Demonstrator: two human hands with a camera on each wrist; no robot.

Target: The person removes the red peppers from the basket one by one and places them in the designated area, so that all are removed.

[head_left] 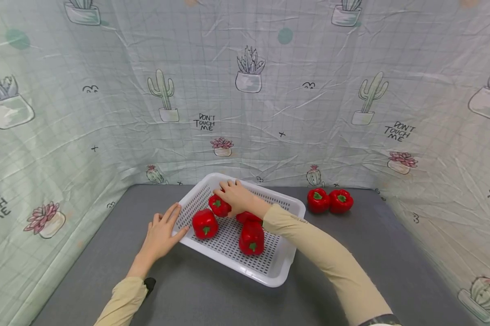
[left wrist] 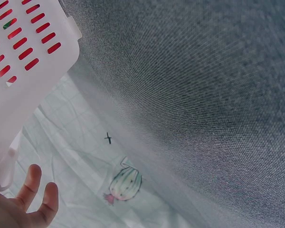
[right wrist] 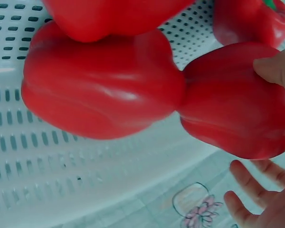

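In the head view, a white perforated plastic basket point(head_left: 228, 258) stands on the grey tabletop with several red bell peppers in it. My right hand point(head_left: 237, 198) reaches into its far left part and holds a red bell pepper point(head_left: 218, 206). From the right wrist, the thumb point(right wrist: 273, 71) lies on that bell pepper point(right wrist: 237, 104), which touches another bell pepper point(right wrist: 104, 85). One more bell pepper point(head_left: 205, 224) sits at the basket's left, and another point(head_left: 251, 238) lies near the middle. My left hand point(head_left: 159, 235) touches the basket's left rim, fingers spread and fairly straight.
Two red bell peppers, one point(head_left: 318, 200) beside the other point(head_left: 340, 201), rest on the grey tabletop point(head_left: 371, 244) right of the basket. A patterned cloth point(head_left: 269, 113) hangs behind and along both sides of the table.
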